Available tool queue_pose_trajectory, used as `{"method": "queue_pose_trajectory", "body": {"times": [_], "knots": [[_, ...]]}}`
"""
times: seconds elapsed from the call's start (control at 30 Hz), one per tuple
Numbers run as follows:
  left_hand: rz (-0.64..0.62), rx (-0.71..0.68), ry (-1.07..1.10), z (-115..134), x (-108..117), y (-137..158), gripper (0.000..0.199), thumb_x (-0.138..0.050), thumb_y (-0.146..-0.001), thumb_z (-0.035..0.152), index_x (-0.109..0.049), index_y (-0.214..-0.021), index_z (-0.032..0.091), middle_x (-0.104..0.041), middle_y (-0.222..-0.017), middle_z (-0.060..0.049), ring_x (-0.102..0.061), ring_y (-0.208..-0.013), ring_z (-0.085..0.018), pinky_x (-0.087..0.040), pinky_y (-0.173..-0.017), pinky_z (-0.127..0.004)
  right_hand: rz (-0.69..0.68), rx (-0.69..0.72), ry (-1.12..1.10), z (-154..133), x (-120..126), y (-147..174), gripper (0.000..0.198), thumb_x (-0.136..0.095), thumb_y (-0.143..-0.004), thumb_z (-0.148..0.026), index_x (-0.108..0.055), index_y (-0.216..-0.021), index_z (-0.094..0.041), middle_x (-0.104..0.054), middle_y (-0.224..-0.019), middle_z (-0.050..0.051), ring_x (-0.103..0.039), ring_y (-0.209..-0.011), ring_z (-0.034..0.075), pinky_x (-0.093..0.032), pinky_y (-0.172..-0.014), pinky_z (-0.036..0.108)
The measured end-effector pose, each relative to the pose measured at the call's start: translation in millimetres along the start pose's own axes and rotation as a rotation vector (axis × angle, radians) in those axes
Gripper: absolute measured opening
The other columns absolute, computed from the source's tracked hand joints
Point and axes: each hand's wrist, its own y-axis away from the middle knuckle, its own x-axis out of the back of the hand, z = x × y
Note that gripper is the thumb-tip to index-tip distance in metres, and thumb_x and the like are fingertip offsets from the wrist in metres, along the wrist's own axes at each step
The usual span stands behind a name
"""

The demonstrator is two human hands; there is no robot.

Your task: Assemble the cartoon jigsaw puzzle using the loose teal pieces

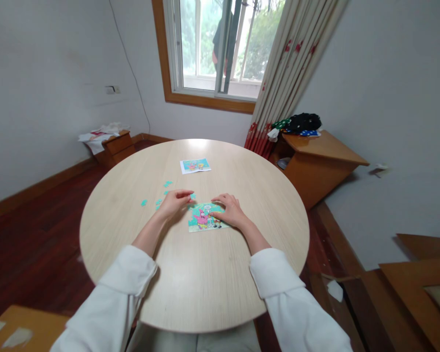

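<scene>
A partly assembled jigsaw puzzle (198,227) lies flat on the round table, showing a pink starfish and other cartoon figures on a teal ground. My right hand (230,210) rests over its right side, fingers spread and touching the surface, covering part of the picture. At the puzzle's upper left edge, my left hand (176,201) has thumb and fingers pinched together at a small teal puzzle piece (193,196). Several loose teal pieces (144,203) lie to the left of that hand, some partly hidden behind it.
Farther back on the round table (198,283) lies a printed reference picture (195,166). A wooden cabinet (315,166) with cloths on top stands at the right, beside a curtain (278,73). A small wooden stand (117,146) with papers is at the left. A person (218,41) shows beyond the window.
</scene>
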Motion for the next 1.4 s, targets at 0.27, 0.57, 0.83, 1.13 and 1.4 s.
{"method": "queue_pose_trajectory", "body": {"times": [0.27,0.57,0.83,1.13,1.4], "knots": [[-0.158,0.009,-0.088,2.8,-11.9,5.7,0.037,-0.079,-0.054,0.032,-0.065,-0.082,0.012,-0.068,-0.066,-0.005,-0.066,-0.065,-0.020,-0.050,-0.065,-0.033,0.140,-0.065,-0.180,-13.1,-12.4,-17.3,0.019,-0.067,-0.076,-0.032,-0.068,-0.092,-0.022,-0.066,-0.097,0.006,-0.057,-0.095,0.021,-0.036,-0.089,0.039],[-0.120,-0.062,-0.098,-7.9,-26.4,4.5,0.040,-0.078,-0.052,0.041,-0.059,-0.075,0.014,-0.066,-0.062,-0.004,-0.065,-0.061,-0.019,-0.050,-0.061,-0.032,0.104,0.034,-0.541,-28.6,-15.7,-17.4,0.019,-0.061,-0.075,-0.027,-0.072,-0.089,-0.022,-0.071,-0.084,0.003,-0.060,-0.077,0.015,-0.045,-0.073,0.029],[-0.023,-0.405,-0.700,-10.9,-27.8,15.1,0.021,-0.048,-0.081,0.028,-0.064,-0.082,0.014,-0.068,-0.086,-0.010,-0.064,-0.084,-0.021,-0.049,-0.082,-0.036,0.293,-0.277,-0.718,7.7,-6.9,-28.2,0.028,-0.066,-0.061,-0.025,-0.071,-0.087,-0.014,-0.065,-0.068,0.001,-0.056,-0.061,0.012,-0.047,-0.063,0.027],[-0.219,-0.436,-1.380,-25.2,-50.7,51.0,0.056,-0.030,-0.093,0.045,-0.041,-0.138,0.014,-0.034,-0.148,-0.017,-0.027,-0.138,-0.031,-0.015,-0.112,-0.054,0.244,-0.353,-0.757,19.6,-14.9,-30.7,0.016,-0.065,-0.062,-0.024,-0.070,-0.076,-0.016,-0.067,-0.062,0.001,-0.064,-0.061,0.015,-0.049,-0.060,0.027],[-0.245,-0.388,-1.480,-36.7,-49.0,47.2,0.062,-0.028,-0.092,0.051,-0.035,-0.142,0.016,-0.028,-0.150,-0.016,-0.021,-0.140,-0.031,-0.010,-0.111,-0.055,0.195,-0.304,-0.537,22.9,-25.2,-33.7,0.008,-0.067,-0.066,-0.025,-0.070,-0.070,-0.019,-0.070,-0.067,0.001,-0.063,-0.063,0.015,-0.048,-0.061,0.026]]}}
